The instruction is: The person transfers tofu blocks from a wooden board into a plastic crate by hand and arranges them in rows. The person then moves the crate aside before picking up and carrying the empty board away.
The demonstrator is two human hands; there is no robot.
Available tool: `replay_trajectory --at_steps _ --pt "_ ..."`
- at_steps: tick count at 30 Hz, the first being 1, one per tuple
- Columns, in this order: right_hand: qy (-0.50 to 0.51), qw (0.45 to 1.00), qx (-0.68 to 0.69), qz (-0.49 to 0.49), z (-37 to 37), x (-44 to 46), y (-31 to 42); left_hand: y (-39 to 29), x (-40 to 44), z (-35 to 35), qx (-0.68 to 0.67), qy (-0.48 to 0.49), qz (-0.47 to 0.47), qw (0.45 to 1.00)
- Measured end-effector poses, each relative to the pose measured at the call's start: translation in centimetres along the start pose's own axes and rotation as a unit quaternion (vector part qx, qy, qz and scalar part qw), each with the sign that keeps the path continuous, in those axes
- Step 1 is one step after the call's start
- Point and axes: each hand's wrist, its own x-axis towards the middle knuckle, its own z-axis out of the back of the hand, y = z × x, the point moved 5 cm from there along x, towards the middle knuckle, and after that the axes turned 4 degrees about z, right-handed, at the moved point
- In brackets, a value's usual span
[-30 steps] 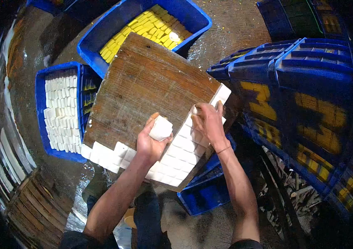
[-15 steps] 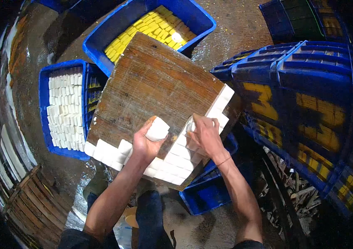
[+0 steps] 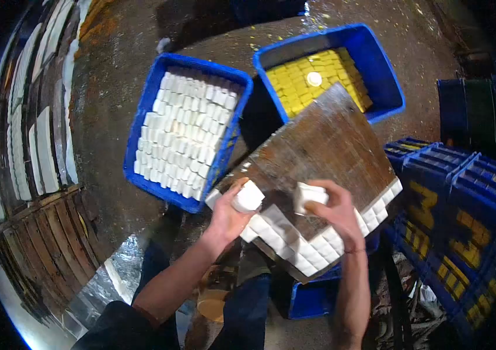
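Observation:
My left hand point(image 3: 223, 220) is closed around white blocks that look like tofu point(image 3: 248, 196), at the left corner of a wooden board point(image 3: 329, 143). Over the board, my right hand point(image 3: 341, 214) grips another white tofu piece point(image 3: 310, 197) between thumb and fingers. Rows of white tofu blocks point(image 3: 317, 252) lie along the board's two near edges, meeting at the front corner. Whether each hand has one block or several pressed together, I cannot tell.
A blue crate point(image 3: 133, 154) full of white tofu blocks stands left of the board. Behind it, another blue crate point(image 3: 387, 84) holds yellow blocks point(image 3: 292, 87). Stacked blue crates point(image 3: 464, 192) stand at the right. A further blue crate point(image 3: 312, 298) sits below the board's near corner.
The view has swung left, so the crates and board appear further right. My right hand has come away from the right-hand row with a tofu piece. My left hand keeps its hold.

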Motion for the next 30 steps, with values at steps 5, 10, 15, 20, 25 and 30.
replay_trajectory --at_steps 5,10,15,20,25,30 --pt "0.022 0.997 0.069 0.019 -18.2 11.9 0.5 -11.2 -2.4 5.3 -0.047 -0.017 -0.040 0.998" --pt "-0.081 0.989 -0.119 0.017 -28.5 23.1 -2.8 -21.0 -2.1 11.3 -0.050 -0.054 -0.071 0.995" --pt "-0.167 0.950 -0.265 0.008 -33.4 30.4 -9.9 -27.1 -0.5 15.0 -0.056 -0.079 -0.072 0.993" --pt "-0.115 0.988 -0.054 -0.087 -35.4 30.5 -10.8 -29.3 1.6 15.8 -0.042 -0.082 -0.052 0.994" --pt "-0.111 0.978 0.103 -0.146 -32.8 28.5 -9.9 -28.2 4.1 14.7 -0.010 -0.064 -0.018 0.998" --pt "0.112 0.976 -0.188 -0.005 -33.1 24.4 -3.9 -26.1 6.5 11.5 0.037 -0.038 0.052 0.997"
